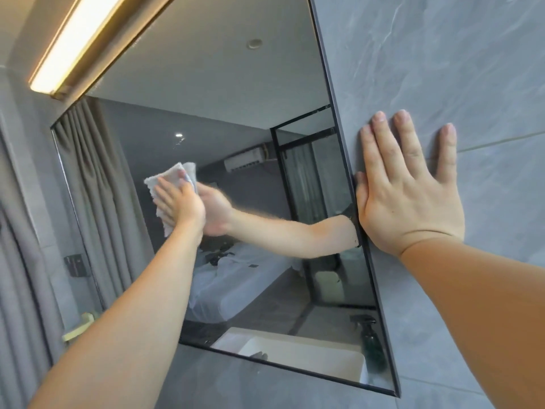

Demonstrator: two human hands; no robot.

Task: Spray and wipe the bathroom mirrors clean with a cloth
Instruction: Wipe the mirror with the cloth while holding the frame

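A large dark-framed mirror (224,119) fills the middle of the head view, tilted in the frame. My left hand (180,205) presses a white cloth (168,180) flat against the glass left of centre, fingers spread over the cloth. Its reflection meets it from the right. My right hand (407,190) lies flat on the grey tiled wall (442,69) just right of the mirror's edge, fingers straight and holding nothing. A dark spray bottle (372,343) shows only as a reflection at the mirror's lower right corner.
A lit strip light (73,45) runs above the mirror at the upper left. Grey curtains (17,276) hang at the left edge. The mirror reflects a white basin (295,349), a bed and a glass partition.
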